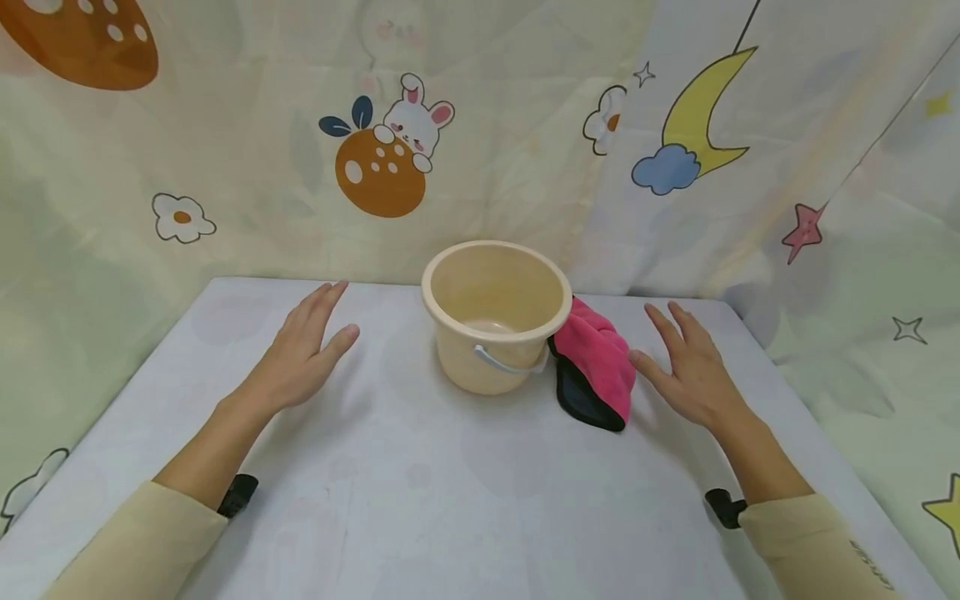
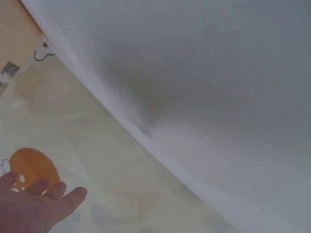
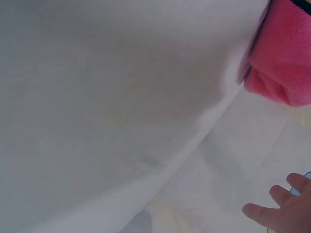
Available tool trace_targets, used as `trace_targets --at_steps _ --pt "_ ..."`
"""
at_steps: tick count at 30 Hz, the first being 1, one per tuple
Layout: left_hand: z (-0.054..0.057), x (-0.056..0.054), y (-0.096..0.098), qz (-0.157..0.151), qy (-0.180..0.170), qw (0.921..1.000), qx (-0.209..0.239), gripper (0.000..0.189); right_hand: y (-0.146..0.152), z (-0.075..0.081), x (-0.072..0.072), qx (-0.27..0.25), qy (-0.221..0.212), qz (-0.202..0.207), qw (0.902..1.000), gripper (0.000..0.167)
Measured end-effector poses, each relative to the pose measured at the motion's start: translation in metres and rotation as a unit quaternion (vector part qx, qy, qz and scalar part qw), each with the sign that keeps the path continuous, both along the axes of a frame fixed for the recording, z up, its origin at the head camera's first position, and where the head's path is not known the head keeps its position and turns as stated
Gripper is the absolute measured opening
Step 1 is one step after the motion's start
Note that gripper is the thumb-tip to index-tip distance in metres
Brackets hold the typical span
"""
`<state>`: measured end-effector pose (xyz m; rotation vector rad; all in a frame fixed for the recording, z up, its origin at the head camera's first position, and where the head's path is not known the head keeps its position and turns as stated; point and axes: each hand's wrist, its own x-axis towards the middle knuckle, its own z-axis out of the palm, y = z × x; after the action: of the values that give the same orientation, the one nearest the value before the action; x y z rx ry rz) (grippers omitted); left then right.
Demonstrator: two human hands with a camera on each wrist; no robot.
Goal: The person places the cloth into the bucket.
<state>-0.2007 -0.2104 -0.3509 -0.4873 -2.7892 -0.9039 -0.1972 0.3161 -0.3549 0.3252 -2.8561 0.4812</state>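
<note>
A cream plastic bucket [image 1: 480,367] stands upright near the back of the table, its pale handle [image 1: 502,364] hanging down at the front. Against its right side lies a pink cloth [image 1: 600,350] with a black edge and a dark underside; part of it is hidden behind the bucket. My left hand [image 1: 303,354] hovers to the left of the bucket, fingers extended, holding nothing. To the right of the cloth is my right hand [image 1: 693,371], fingers spread, thumb close to the cloth's edge. Whether the thumb touches it, I cannot tell. The right wrist view also shows the pink cloth [image 3: 286,53].
A white cloth covers the table [image 1: 420,500]. Behind it hangs a patterned curtain [image 1: 510,167] printed with a rabbit, moon, flowers and stars. Black wrist straps [image 1: 238,495] show at both sleeve cuffs.
</note>
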Motion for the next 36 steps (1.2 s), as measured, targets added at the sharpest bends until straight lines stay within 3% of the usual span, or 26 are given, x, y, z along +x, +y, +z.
trace_targets --at_steps 7,18,36 --pt "0.004 -0.010 0.023 -0.028 -0.055 0.9912 0.117 0.067 -0.016 0.003 -0.002 -0.063 -0.031 0.009 0.9975 0.082" --pt "0.004 -0.020 0.061 -0.055 -0.097 0.9670 0.229 0.066 -0.041 0.003 -0.009 -0.063 -0.059 0.020 0.9961 0.085" --pt "-0.003 -0.027 0.095 -0.096 -0.130 0.9342 0.318 0.070 -0.061 -0.010 -0.031 -0.052 -0.104 0.017 0.9931 0.084"
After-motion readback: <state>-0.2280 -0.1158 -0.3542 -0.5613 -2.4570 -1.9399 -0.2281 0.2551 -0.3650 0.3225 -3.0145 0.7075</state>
